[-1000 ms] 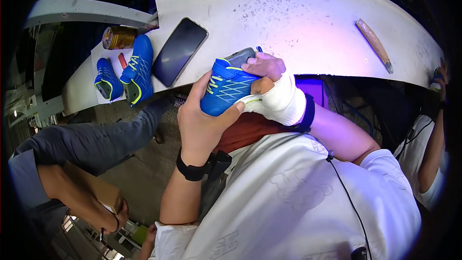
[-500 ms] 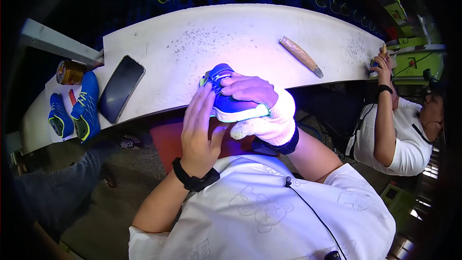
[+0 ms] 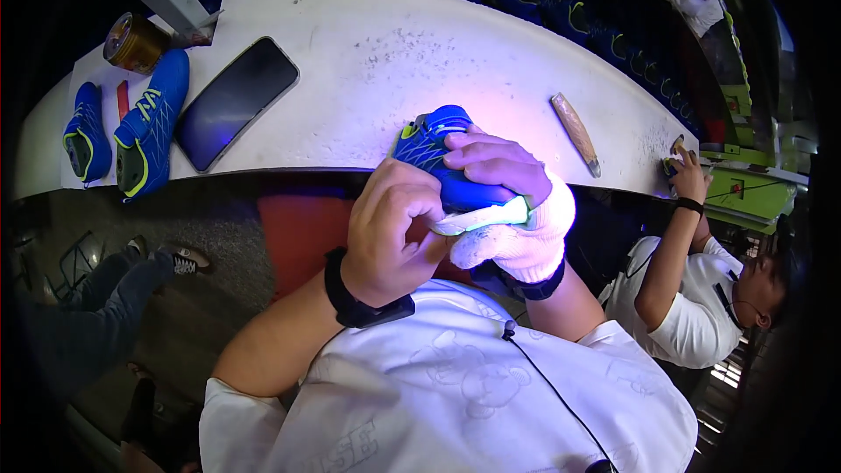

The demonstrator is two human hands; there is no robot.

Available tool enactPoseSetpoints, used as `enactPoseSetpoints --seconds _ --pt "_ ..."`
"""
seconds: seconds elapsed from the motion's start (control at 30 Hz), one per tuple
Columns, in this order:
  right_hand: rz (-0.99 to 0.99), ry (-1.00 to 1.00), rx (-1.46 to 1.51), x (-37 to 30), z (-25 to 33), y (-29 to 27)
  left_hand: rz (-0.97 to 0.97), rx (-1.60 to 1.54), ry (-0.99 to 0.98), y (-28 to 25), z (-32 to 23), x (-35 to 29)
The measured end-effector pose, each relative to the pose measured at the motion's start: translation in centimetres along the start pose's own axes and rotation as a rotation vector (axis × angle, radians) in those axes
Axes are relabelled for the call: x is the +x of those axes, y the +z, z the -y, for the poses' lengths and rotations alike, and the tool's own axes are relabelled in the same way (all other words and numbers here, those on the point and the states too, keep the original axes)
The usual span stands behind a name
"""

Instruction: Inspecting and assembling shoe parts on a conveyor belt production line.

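Note:
A small blue shoe [image 3: 438, 158] with a pale sole and a yellow-green trim is held at the near edge of the white workbench [image 3: 368, 70]. My right hand [image 3: 508, 201], in a white fingerless glove, wraps over its top and heel. My left hand [image 3: 390, 232], bare with a black wristband, presses its fingers against the sole edge near the heel. Violet light falls on the bench just behind the shoe.
Two more blue shoes [image 3: 144, 123] lie at the bench's left end beside a dark phone [image 3: 235, 101] and a brass-coloured roll [image 3: 131, 42]. A wooden-handled tool [image 3: 575, 131] lies at right. Another person [image 3: 701, 298] in white works at right; someone's legs [image 3: 105, 289] show at left.
The view has swung left to right across the bench. The shoe has turned in my hands, from held up with the sole toward me to lying low at the bench edge under my right hand.

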State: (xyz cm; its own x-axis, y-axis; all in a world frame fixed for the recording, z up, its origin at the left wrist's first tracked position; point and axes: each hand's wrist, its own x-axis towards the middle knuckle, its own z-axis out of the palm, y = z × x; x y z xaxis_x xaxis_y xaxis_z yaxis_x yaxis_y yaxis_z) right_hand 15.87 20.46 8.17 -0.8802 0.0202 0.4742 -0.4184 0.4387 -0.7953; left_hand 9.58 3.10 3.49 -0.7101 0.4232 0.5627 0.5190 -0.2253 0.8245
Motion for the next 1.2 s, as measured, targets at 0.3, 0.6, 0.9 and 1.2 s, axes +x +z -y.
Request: enactPoseSetpoints --seconds 0.3,0.6,0.9,1.2 --pt "-0.127 0.072 0.16 -3.5 -2.7 -1.5 0.176 0.081 -0.297 1.1 0.4 1.9" --pt "-0.513 0.824 0.457 -5.1 -3.8 -4.2 0.473 0.039 -0.472 -3.8 0.5 4.8" --pt "-0.046 0.171 0.013 7.4 -1.8 1.0 0.41 0.326 -0.383 -5.9 -1.7 11.1" --pt "-0.299 0.392 1.368 10.3 -6.5 3.4 0.369 0.231 -0.674 -6.9 -0.4 10.5"
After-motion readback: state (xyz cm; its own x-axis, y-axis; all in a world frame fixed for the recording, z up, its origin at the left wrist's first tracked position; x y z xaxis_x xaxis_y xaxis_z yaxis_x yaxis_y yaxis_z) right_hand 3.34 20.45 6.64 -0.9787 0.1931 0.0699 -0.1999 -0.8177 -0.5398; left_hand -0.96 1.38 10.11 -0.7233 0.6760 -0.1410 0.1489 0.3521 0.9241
